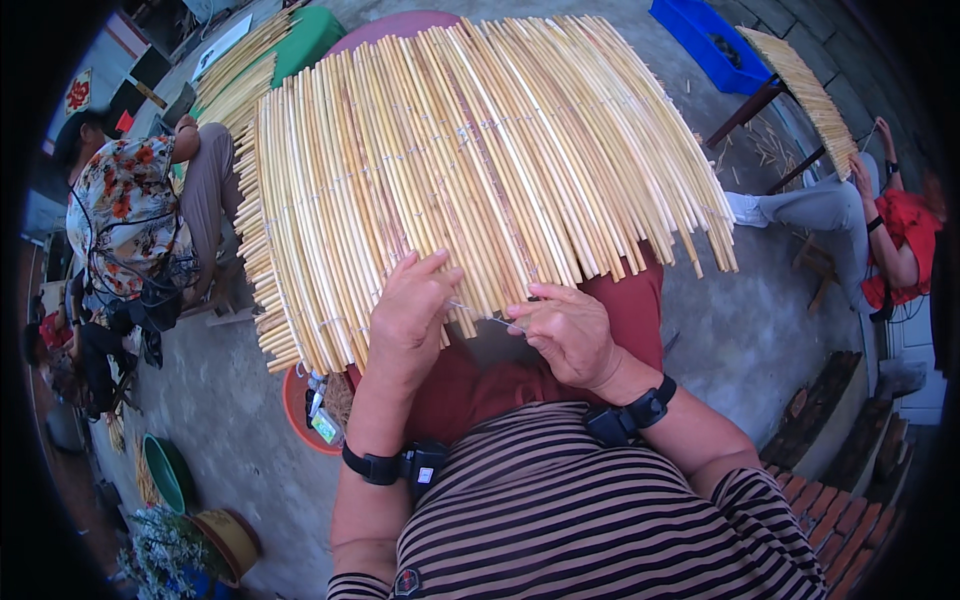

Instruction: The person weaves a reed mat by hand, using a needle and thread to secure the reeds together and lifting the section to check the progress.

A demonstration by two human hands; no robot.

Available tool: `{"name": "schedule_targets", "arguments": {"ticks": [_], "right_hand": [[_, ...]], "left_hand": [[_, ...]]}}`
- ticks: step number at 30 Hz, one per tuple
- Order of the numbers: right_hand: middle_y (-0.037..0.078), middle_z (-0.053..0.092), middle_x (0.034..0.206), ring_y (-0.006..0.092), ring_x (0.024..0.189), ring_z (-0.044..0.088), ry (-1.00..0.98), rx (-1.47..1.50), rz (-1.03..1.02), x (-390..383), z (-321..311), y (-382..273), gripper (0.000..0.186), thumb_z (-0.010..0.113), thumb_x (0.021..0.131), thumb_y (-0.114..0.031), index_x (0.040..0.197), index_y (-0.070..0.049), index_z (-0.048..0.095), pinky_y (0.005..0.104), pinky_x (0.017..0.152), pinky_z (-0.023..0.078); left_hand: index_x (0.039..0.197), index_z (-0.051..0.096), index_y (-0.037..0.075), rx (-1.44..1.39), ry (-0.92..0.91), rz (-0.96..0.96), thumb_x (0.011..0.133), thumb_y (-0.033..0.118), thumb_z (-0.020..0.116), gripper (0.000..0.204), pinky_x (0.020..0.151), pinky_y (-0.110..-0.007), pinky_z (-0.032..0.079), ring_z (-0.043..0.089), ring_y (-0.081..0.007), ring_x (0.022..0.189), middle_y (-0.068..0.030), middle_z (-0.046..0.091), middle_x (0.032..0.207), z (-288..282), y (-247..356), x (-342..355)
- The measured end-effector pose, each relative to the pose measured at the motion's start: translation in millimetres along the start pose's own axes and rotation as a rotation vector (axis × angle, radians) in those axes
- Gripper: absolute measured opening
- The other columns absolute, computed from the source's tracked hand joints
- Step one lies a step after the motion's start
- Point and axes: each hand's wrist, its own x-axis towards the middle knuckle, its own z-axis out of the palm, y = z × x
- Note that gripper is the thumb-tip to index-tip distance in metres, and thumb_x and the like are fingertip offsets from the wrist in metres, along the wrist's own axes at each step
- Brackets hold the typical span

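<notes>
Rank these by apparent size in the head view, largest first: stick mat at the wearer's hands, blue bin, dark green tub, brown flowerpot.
1. Stick mat
2. Blue bin
3. Dark green tub and brown flowerpot: too alike to rank.

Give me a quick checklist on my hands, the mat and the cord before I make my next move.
1. Left hand at the near edge of the stick mat: ok, its fingers reach over the sticks.
2. Right hand holding the thin cord: ok, it looks pinched between thumb and fingers.
3. Stick ends level along the near edge: not ok, some poke out past their neighbours.
4. Black wristbands clear of the cord: ok, both sit back at the wrists.
5. Cord pulled tight around the sticks: cannot tell, too small to judge here.
</notes>
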Motion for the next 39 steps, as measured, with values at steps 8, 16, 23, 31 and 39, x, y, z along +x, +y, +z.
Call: {"name": "schedule_targets", "arguments": {"ticks": [8,16,23,31,39], "right_hand": [[0.008,0.072,0.085,0.0246,0.091,0.072,-0.046,-0.085,-0.003,12,-3,-12,0.006,0.064,0.091,-0.012,0.089,-0.006,0.063,0.0436,0.092,0.055],[0.012,0.068,0.082,0.0303,0.076,0.069,-0.08,-0.187,0.1,21,-3,-20,0.008,0.066,0.086,-0.007,0.09,-0.001,0.063,0.0395,0.082,0.059],[0.013,0.067,0.08,0.0325,0.076,0.069,-0.083,-0.164,0.168,15,-3,-17,0.009,0.066,0.087,-0.008,0.091,-0.001,0.061,0.0394,0.079,0.058],[0.012,0.059,0.072,0.0317,0.067,0.063,0.023,-0.097,0.204,21,-2,-25,0.008,0.065,0.085,-0.008,0.085,-0.005,0.057,0.0404,0.062,0.053],[0.012,0.061,0.077,0.0308,0.072,0.064,-0.166,-0.132,0.262,27,-16,-47,0.005,0.061,0.089,-0.007,0.09,-0.004,0.058,0.0408,0.065,0.051]], "left_hand": [[0.095,0.067,0.003,-0.057,-0.015,-0.057,0.082,-0.001,0.066,0.014,0.106,-0.05,0.042,0.064,-0.0301,0.115,-0.0081,0.071,0.103,-3,0,1],[0.097,0.068,0.003,-0.066,-0.022,-0.073,0.083,-0.001,0.067,0.015,0.107,-0.05,0.042,0.063,-0.0303,0.115,-0.009,0.071,0.103,-2,2,3],[0.098,0.068,0.003,-0.051,-0.015,-0.081,0.083,-0.001,0.066,0.017,0.107,-0.05,0.041,0.063,-0.0305,0.116,-0.0093,0.071,0.102,5,1,1],[0.1,0.067,0.004,-0.027,-0.017,-0.017,0.082,-0.003,0.065,0.019,0.106,-0.052,0.042,0.063,-0.0313,0.116,-0.0085,0.071,0.104,2,3,0],[0.097,0.066,0.003,-0.021,0.004,0.006,0.079,-0.005,0.065,0.02,0.106,-0.053,0.043,0.064,-0.0313,0.115,-0.0084,0.072,0.102,3,10,-3]]}}
